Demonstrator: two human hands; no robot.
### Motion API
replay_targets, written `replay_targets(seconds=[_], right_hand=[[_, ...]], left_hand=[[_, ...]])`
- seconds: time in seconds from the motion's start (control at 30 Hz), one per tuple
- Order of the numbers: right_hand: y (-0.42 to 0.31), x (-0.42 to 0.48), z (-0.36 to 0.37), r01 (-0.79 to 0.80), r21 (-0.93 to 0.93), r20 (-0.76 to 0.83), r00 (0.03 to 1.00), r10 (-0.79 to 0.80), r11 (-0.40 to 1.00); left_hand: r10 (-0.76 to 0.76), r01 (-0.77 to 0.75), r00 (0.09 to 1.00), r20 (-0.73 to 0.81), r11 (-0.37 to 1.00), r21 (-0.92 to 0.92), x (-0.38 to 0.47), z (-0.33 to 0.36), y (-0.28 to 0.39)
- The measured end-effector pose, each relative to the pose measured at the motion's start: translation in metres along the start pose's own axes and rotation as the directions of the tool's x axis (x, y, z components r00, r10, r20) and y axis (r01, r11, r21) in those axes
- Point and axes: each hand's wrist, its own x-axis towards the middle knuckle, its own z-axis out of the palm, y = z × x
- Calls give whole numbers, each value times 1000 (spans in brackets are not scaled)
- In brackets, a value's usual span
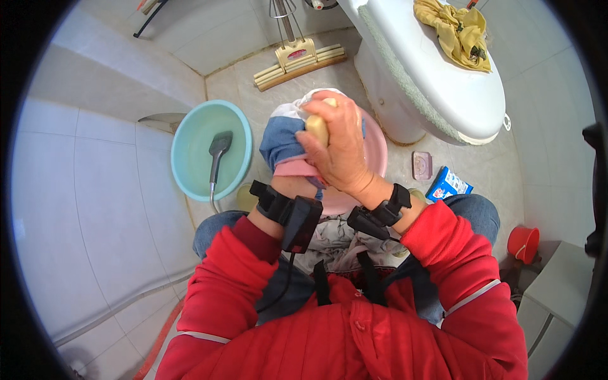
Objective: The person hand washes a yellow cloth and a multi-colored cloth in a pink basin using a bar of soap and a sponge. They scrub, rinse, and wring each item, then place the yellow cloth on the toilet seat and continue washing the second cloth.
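Note:
My right hand point(338, 142) is closed around a yellowish bar of soap point(317, 127), pressed against a wet garment point(285, 135) of blue denim-like, white and pink cloth. My left wrist point(293, 184) runs into the garment's pink edge. The cloth covers my left hand, so its fingers are hidden. Both lie over a pink basin point(377, 147), whose inside is mostly blocked from sight. At the left stands a light-blue basin point(176, 142) of water, with a grey shower head point(221, 145) lying in it.
A toilet point(441, 95) stands at the right, a yellow cloth point(458, 35) on its lid. A sponge mop point(297, 59) rests by the back wall. A pink soap dish point(422, 166) and a blue packet point(449, 184) lie on the floor. A red bucket point(522, 244) is farther right.

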Motion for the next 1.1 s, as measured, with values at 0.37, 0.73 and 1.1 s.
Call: replay_targets(seconds=[0.37,0.73,1.1], right_hand=[[89,-36,4,-640,755,408,627,664,141],[-9,2,-33,-125,15,307,945,115,992],[-19,-20,-16,-277,-78,262,921,287,958]], left_hand=[[438,-418,883,167,574,704,-3,16,4],[-76,114,993,-85,711,694,30,-15,-46],[-87,27,994,59,755,656,20,-1,-42]])
